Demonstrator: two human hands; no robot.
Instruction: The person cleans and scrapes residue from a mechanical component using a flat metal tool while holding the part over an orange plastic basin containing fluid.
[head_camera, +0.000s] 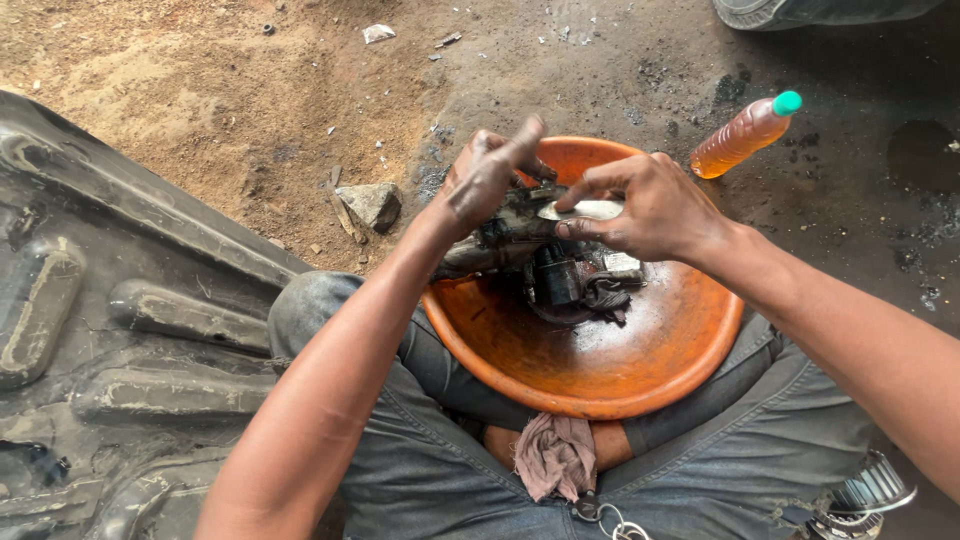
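The left hand (492, 172) grips a greasy engine part (520, 235) over the far rim of an orange bowl (600, 370); the right hand (645, 210) pinches a pale metal piece (585, 210) against it. A bottle (745, 135) lies on the ground just beyond the bowl's far right edge.

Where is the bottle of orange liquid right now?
In the head view, the bottle lies on the dirt ground at upper right, just beyond the orange basin and past the right hand.
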